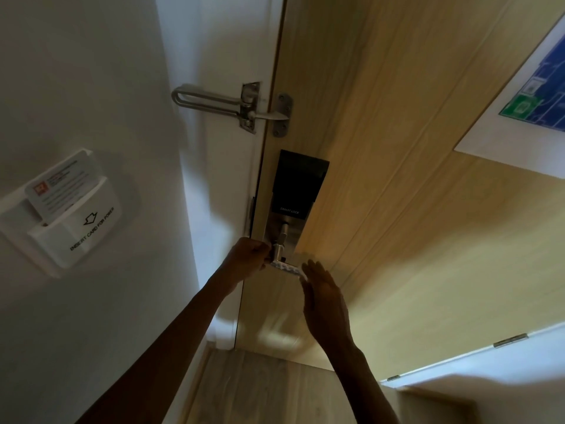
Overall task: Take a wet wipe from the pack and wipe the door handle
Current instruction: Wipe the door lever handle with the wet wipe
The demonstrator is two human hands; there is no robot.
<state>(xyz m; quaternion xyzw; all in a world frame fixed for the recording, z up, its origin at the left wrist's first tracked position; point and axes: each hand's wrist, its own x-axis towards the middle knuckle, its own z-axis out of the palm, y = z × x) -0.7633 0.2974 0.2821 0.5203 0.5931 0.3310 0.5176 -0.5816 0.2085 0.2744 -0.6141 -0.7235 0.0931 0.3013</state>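
The metal door handle (280,240) sticks out below a black smart lock (295,185) on the wooden door. A white wet wipe (286,268) lies stretched along the lever. My left hand (249,255) is closed on the wipe's left end, right beside the handle's stem. My right hand (324,293) is flat with straight fingers, and its fingertips are at the wipe's right end. Whether they press on the wipe I cannot tell. The wipe pack is out of view.
A metal swing-bar door guard (232,104) spans the frame and door above the lock. A white key-card power holder (73,228) with a card in it hangs on the left wall. A printed evacuation plan (526,87) is fixed on the door at upper right.
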